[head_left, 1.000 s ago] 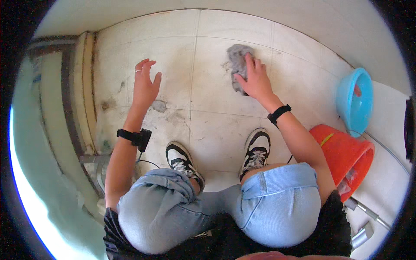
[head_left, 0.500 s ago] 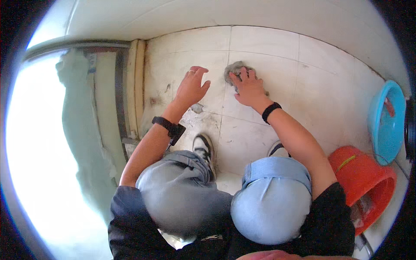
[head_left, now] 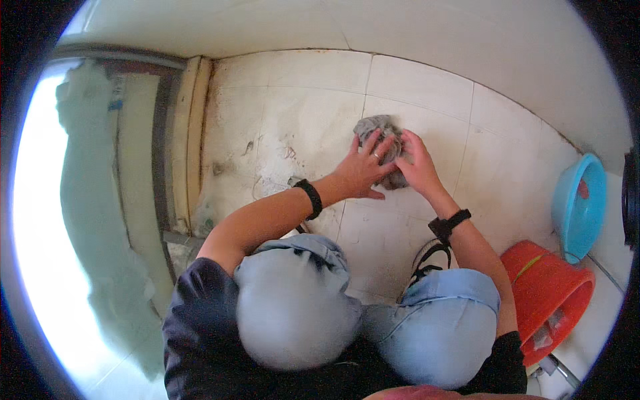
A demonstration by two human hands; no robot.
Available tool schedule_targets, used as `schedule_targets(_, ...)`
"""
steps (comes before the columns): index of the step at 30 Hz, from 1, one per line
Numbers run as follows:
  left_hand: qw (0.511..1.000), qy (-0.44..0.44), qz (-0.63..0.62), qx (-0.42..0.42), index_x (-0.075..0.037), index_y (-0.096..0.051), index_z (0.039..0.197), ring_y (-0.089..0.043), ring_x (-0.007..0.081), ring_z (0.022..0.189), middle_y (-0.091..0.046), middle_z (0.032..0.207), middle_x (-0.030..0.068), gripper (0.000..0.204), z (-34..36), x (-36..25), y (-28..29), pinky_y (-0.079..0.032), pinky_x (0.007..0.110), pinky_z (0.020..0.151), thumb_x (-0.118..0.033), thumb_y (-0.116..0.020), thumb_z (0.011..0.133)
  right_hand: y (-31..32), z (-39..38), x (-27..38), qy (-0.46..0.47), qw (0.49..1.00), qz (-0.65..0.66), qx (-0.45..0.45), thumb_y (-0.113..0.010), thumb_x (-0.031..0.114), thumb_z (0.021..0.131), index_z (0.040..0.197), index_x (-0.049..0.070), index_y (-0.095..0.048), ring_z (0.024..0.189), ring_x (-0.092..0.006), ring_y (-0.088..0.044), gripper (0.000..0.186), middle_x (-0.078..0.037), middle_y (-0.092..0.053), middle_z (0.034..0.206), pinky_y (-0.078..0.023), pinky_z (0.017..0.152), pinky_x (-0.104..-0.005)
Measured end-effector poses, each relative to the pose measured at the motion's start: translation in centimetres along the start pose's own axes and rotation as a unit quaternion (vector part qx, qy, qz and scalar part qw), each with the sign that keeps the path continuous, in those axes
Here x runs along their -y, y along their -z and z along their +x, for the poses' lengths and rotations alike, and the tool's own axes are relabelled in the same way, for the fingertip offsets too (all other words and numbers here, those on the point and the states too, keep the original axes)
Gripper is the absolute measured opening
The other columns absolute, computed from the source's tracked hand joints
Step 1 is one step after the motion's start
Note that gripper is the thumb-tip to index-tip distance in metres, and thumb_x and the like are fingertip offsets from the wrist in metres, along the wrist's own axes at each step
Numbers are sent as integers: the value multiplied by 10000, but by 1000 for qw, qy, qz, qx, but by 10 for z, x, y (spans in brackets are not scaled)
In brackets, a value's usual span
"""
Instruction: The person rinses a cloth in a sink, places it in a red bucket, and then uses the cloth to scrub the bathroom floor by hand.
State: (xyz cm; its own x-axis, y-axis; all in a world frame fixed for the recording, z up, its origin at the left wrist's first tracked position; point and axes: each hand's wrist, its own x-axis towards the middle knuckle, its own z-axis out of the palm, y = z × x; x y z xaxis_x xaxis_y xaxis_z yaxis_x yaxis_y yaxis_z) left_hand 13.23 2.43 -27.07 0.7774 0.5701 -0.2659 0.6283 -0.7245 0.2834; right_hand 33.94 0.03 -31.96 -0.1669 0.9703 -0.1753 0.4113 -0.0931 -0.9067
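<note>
A crumpled grey rag [head_left: 380, 128] lies on the pale tiled floor, bunched into a lump. Across its lower left side rests my left hand [head_left: 363, 167], fingers spread over the cloth and thumb apart. My right hand [head_left: 420, 168] holds the right edge of the rag, its fingers bent around the folds and partly hidden. The two hands meet at the lower part of the cloth.
Grime and pale debris [head_left: 273, 163] mark the floor tiles left of the rag. A blue basin [head_left: 567, 210] and a tipped red bucket [head_left: 533, 287] stand at the right. A wooden door frame [head_left: 189, 140] is at the left; walls bound the far side.
My left hand has moved right, from above the bare floor onto the rag. My right hand has slid from the top of the rag to its right edge. The rag is more bunched.
</note>
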Motion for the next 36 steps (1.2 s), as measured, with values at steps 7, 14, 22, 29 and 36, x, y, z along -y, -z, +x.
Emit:
schedule_targets(7, 994, -90, -35, -51, -243, -632, 1322, -178, 470, 1513, -301, 1610, 116, 784, 6, 38, -3, -269, 833, 1060, -530, -877, 634, -25, -4, 32, -117, 991, 24, -62, -619, 60, 917, 1458, 17, -416, 1302, -326, -528, 579, -185, -461, 1422, -494, 1053, -429)
schedule_targets(14, 993, -30, 12, -112, -285, -639, 1288, -249, 426, 1493, -409, 1544, 73, 727, 29, 172, 24, -318, 757, 1094, -482, -884, 633, -10, 38, 54, -110, 979, -73, -159, -598, -15, 933, 1367, 60, -496, 1254, -282, -552, 452, -131, -484, 1388, -555, 944, -392)
schedule_targets(22, 973, 110, 84, -186, -235, -569, 1396, -352, 427, 1432, -456, 1509, 103, 788, -51, 359, 38, -380, 625, 1110, -503, -822, 699, -48, 81, 88, -67, 986, -89, -125, -601, -38, 925, 1289, 67, -542, 1237, -259, -560, 383, -117, -530, 1349, -551, 940, -357)
schedule_targets(29, 917, 346, 91, -178, -274, -543, 1421, -331, 405, 1458, -436, 1535, 95, 722, -132, 433, 33, -392, 640, 1098, -509, -770, 777, -72, 100, 99, -66, 989, -116, -62, -628, -29, 904, 1220, 57, -587, 1245, -266, -555, 331, -127, -537, 1339, -527, 968, -374)
schedule_targets(36, 840, 482, 95, -230, -181, -566, 1381, -323, 481, 1424, -465, 1492, 132, 709, -151, 360, 16, -393, 671, 1050, -482, -790, 780, -60, 101, 71, -6, 936, -351, -14, -655, 76, 896, 1278, 23, -584, 1302, -361, -514, 392, -158, -511, 1443, -440, 1084, -449)
